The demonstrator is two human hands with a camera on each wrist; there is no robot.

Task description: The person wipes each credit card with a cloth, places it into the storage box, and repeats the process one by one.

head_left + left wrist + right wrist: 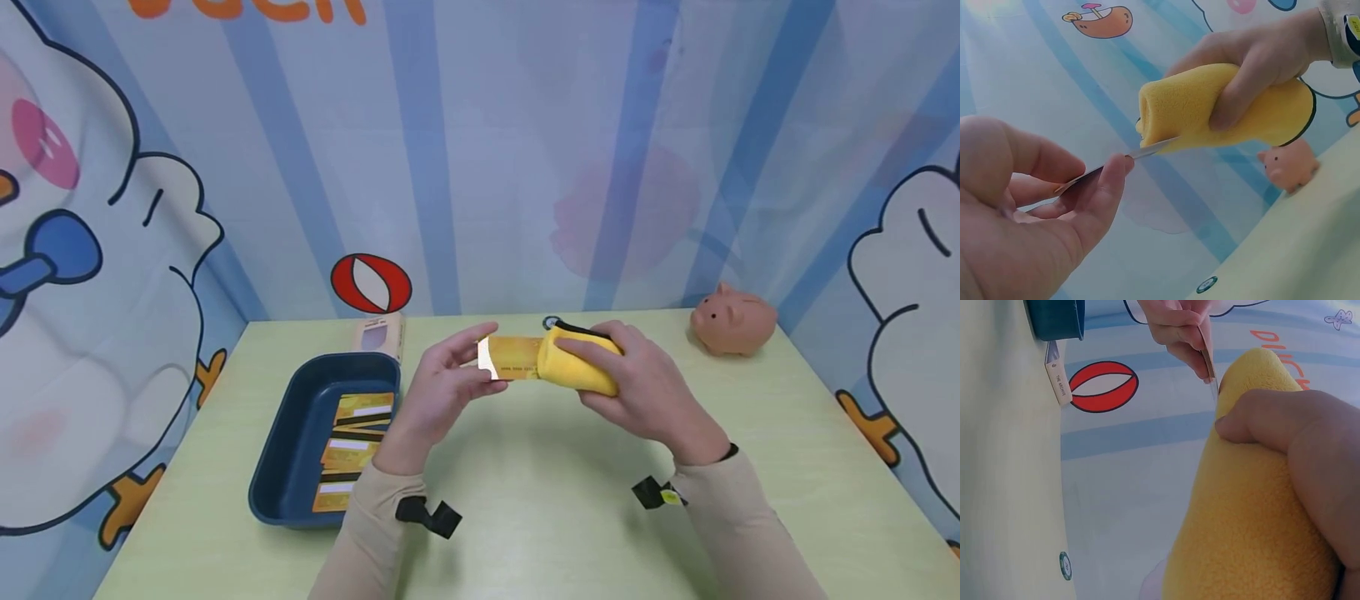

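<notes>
A gold card (513,357) is pinched between the fingers and thumb of my left hand (442,387). It is seen nearly edge-on in the left wrist view. My right hand (641,379) grips a soft yellow plush pouch (577,362) with a black edge along its top. The card's right end meets the pouch's left end; whether it is inside or only behind a fold, I cannot tell. Both hands are raised above the table. In the right wrist view the plush (1241,506) fills much of the frame beside my thumb.
A dark blue tray (273,454) at the left contains several gold cards (349,454). Behind it lies a small pale box (380,335) with a window. A round chip (551,322) is near the back edge, and a pink piggy bank (733,321) stands at the back right.
</notes>
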